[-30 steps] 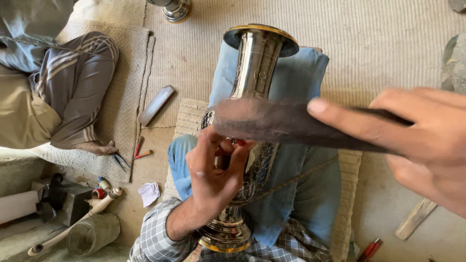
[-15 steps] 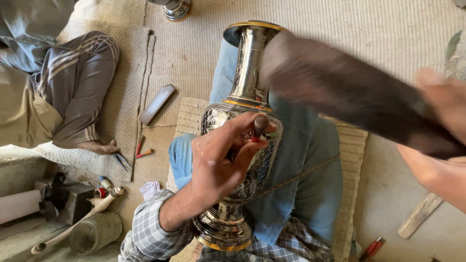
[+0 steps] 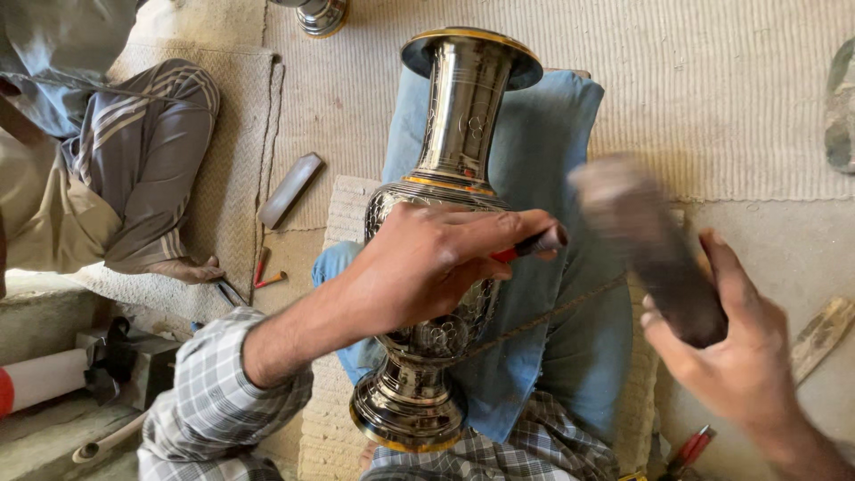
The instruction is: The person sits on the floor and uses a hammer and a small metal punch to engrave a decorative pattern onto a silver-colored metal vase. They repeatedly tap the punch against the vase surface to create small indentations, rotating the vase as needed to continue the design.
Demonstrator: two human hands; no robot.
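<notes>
A tall engraved metal vase [image 3: 459, 116] with a gold-rimmed mouth lies across my lap on a blue cloth [image 3: 543, 151]. My left hand [image 3: 427, 263] rests on the vase's rounded belly and grips a small red-handled chisel [image 3: 533, 243] whose tip points right. My right hand [image 3: 739, 356] is shut on a dark wooden mallet [image 3: 646, 236], blurred by motion, raised to the right of the chisel and apart from it. A thin cord [image 3: 552, 312] runs across the cloth below the chisel.
Another person's legs in grey striped trousers [image 3: 151, 151] lie at the left on a woven mat [image 3: 730, 98]. A flat dark bar [image 3: 289, 189] and red-handled tools [image 3: 265, 272] lie beside them. A second metal piece [image 3: 316, 13] stands at the top. A wooden strip [image 3: 824, 334] lies at the right.
My left hand has shifted higher on the vase's belly, the chisel now pointing right. The mallet has swung from up high down and to the right.
</notes>
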